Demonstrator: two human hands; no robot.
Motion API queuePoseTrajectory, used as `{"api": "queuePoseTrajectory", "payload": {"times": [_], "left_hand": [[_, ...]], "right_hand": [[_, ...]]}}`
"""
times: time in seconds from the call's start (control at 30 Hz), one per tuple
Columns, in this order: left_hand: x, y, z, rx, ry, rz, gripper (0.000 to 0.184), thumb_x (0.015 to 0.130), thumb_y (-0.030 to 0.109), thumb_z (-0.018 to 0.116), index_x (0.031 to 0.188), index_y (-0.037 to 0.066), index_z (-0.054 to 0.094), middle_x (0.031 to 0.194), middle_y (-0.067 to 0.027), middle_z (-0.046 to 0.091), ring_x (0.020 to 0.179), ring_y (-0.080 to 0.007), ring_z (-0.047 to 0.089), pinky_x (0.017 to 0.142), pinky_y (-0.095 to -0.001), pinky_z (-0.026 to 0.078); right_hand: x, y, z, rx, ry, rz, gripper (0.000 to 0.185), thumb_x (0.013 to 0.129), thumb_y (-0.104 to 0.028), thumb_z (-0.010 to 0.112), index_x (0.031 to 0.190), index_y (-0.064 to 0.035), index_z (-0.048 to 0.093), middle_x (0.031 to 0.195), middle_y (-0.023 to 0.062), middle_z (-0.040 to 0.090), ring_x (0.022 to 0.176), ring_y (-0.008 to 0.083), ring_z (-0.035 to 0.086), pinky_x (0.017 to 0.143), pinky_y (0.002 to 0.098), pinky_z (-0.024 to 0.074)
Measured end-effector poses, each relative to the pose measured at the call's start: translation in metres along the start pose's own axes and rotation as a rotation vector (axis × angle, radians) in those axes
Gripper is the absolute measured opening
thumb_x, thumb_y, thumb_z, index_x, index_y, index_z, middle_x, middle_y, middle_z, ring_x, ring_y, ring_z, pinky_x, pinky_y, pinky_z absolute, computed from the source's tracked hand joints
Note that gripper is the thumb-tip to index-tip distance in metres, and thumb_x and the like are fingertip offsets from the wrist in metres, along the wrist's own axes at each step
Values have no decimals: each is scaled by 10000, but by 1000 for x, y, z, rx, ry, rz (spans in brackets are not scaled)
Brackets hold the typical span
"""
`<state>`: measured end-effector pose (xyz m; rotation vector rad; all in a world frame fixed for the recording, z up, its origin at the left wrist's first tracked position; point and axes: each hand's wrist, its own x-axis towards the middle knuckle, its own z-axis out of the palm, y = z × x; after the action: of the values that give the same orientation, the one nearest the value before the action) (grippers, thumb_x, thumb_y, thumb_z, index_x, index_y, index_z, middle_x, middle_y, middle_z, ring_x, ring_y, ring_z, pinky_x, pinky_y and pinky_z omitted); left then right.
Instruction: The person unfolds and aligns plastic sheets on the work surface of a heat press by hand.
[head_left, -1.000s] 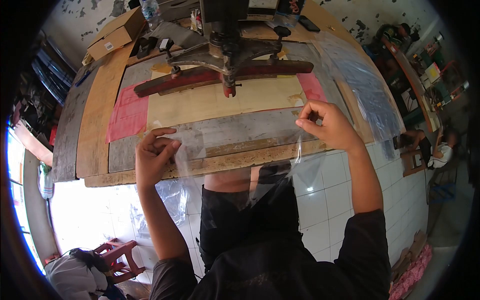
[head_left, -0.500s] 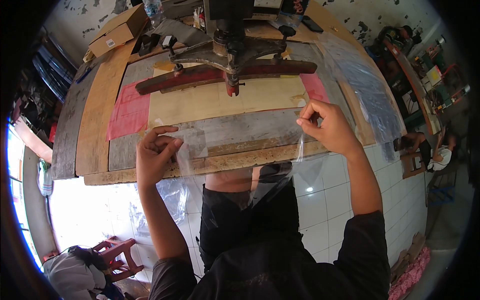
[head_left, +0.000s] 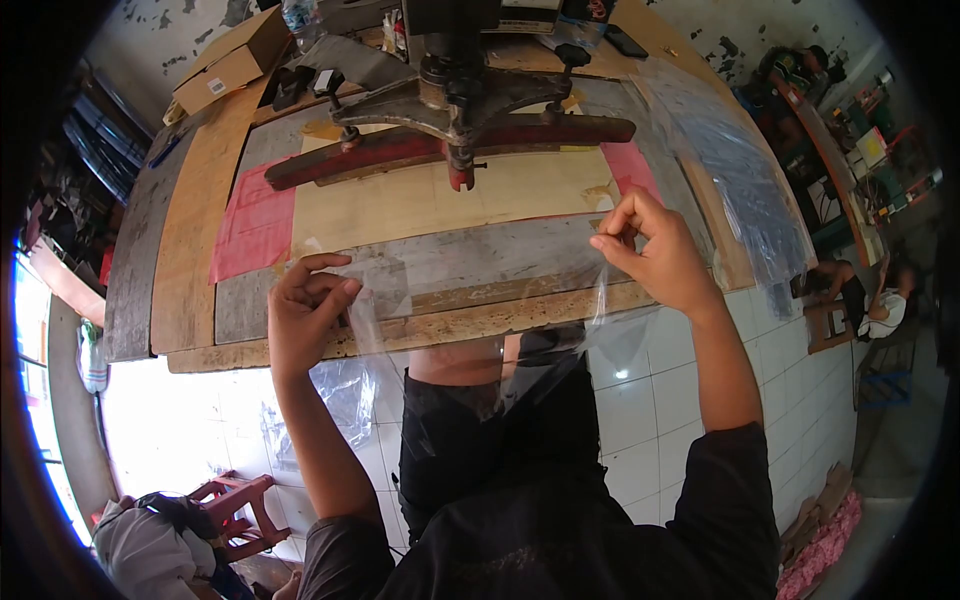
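A clear plastic sheet (head_left: 480,375) hangs between my two hands, drooping over the near edge of the worktable and in front of my legs. My left hand (head_left: 308,310) pinches its left corner between thumb and fingers. At the right, my right hand (head_left: 655,245) grips the other corner with curled fingers. Beyond the sheet, a cream-coloured strip (head_left: 450,205) lies on the grey board, with a pink piece (head_left: 255,220) at its left end and another pink piece (head_left: 628,170) at its right. Over the strip stands a press with a long red-and-black bar (head_left: 350,160).
A stack of clear plastic sheets (head_left: 735,175) lies along the table's right side. A cardboard box (head_left: 230,65) and a phone (head_left: 625,42) are at the back. Red stool (head_left: 235,510) at lower left, beside a person in grey. Other people sit at the far right.
My hands and the plastic sheet stay in almost the same place. The view has shifted very slightly.
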<state>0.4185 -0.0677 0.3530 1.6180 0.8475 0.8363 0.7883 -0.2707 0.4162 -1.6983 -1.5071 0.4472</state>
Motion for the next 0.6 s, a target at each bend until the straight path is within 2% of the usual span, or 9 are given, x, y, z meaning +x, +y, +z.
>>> {"api": "queuePoseTrajectory", "payload": {"times": [0.17, 0.23, 0.33, 0.43, 0.6], "left_hand": [[0, 1, -1, 13, 1, -21, 312, 938, 89, 823, 1212, 14, 695, 787, 2, 749, 636, -11, 582, 579, -197, 426], [0, 0, -1, 8, -3, -24, 317, 936, 90, 825, 1215, 13, 695, 791, -1, 752, 642, -12, 588, 583, -198, 429], [0, 0, -1, 6, -3, -22, 303, 931, 90, 833, 1194, 3, 711, 828, -19, 779, 645, -21, 619, 553, -194, 449], [0, 0, -2, -17, -12, -18, 305, 929, 97, 836, 1192, 6, 713, 831, -18, 781, 643, -20, 620, 551, -193, 446], [0, -2, -2, -9, -7, -12, 302, 932, 99, 834, 1189, 1, 711, 830, -19, 780, 632, -22, 617, 542, -194, 440]], "right_hand": [[0, 9, -3, 46, -9, -37, 227, 957, -67, 796, 1001, -39, 575, 901, 2, 651, 814, 92, 607, 735, 271, 507], [-2, 18, -9, 155, -115, 9, 253, 972, 5, 763, 954, -71, 522, 923, 23, 676, 889, 98, 642, 836, 274, 528], [-2, 24, -14, 338, -163, 41, 196, 983, -31, 761, 1005, -48, 567, 961, 12, 653, 921, 110, 656, 867, 293, 550], [-2, 24, -18, 326, -207, 43, 171, 991, 11, 730, 1030, -43, 573, 990, 26, 659, 968, 120, 668, 935, 300, 549], [-6, 20, -17, 373, -194, 58, 146, 1002, 22, 697, 1058, -43, 580, 1021, 33, 672, 1012, 121, 662, 958, 302, 536]]}}
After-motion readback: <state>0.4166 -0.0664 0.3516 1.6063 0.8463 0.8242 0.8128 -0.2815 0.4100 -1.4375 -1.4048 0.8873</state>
